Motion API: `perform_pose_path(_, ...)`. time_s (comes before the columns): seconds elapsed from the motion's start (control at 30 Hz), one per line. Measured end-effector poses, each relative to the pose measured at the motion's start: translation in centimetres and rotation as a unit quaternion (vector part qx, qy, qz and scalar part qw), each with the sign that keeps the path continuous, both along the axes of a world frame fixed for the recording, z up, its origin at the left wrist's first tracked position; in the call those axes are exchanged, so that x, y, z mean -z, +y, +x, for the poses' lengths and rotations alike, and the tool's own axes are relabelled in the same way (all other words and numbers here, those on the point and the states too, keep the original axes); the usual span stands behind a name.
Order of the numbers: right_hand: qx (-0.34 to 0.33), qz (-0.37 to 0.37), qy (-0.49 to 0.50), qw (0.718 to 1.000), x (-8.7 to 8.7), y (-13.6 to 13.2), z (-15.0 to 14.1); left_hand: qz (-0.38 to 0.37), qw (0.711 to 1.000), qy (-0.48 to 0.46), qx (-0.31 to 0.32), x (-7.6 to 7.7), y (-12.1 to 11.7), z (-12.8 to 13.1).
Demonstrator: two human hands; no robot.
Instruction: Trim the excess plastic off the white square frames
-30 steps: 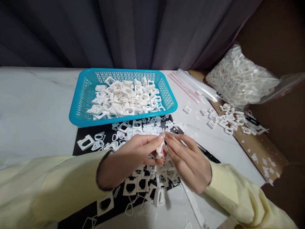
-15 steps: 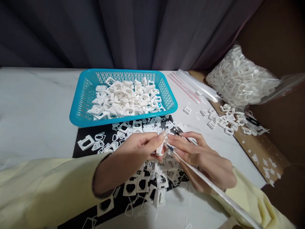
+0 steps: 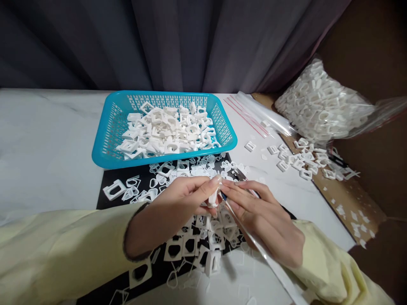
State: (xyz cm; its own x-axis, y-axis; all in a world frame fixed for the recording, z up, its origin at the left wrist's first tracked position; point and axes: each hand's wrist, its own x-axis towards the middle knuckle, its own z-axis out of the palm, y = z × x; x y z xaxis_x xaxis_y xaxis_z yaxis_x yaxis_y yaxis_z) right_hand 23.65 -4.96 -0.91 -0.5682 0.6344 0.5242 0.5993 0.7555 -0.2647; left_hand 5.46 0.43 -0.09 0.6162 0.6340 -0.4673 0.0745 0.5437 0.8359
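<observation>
My left hand pinches a small white part of matt moulded plastic; my right hand holds a slim tool with a pale, glossy, smooth shaft, material unclear. My sleeves are soft, matt yellow cloth. The black mat looks smooth and dull. The blue basket is perforated, slightly shiny plastic. The bag is clear, glossy film. The tabletop is smooth, pale and marbled; the curtain is matt grey cloth.

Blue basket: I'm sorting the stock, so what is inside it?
The blue basket holds a heap of small white plastic pieces, most with a cut-out opening. The heap covers most of the floor, so whatever lies beneath it cannot be seen.
</observation>
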Motion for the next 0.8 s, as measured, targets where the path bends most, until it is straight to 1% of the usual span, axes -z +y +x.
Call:
perform_pose_path(0.13,0.024,0.016,-0.036,0.999,0.6,-0.5,-0.6,-0.024,1.000,-0.009,-0.002,-0.1,0.3,0.0)
perform_pose_path(0.33,-0.019,0.121,-0.056,0.991,1.5,-0.2,-0.9,-0.044,0.999,0.005,0.017,0.3,0.6,-0.1)
perform_pose_path(0.4,-0.025,0.143,-0.062,0.988,1.7,0.2,-0.7,-0.053,0.998,0.001,0.023,0.3,0.5,-0.1)
perform_pose_path(0.47,-0.025,0.149,-0.063,0.987,1.9,0.6,-0.4,-0.063,0.998,-0.006,0.029,0.2,0.5,-0.1)
perform_pose_path(0.53,-0.013,0.134,-0.053,0.990,2.0,1.1,-0.1,-0.070,0.997,-0.012,0.031,-0.1,0.4,-0.1)
perform_pose_path(0.6,0.015,0.102,-0.022,0.994,1.8,1.4,0.3,-0.064,0.997,-0.019,0.024,-0.4,0.3,-0.2)
perform_pose_path(0.7,0.042,0.045,0.066,0.996,1.2,1.4,0.5,-0.034,0.999,-0.022,0.011,-0.7,0.2,-0.4)
perform_pose_path(0.8,0.032,0.000,0.161,0.986,0.3,1.0,0.3,0.020,1.000,-0.018,0.006,-0.7,0.2,-0.4)
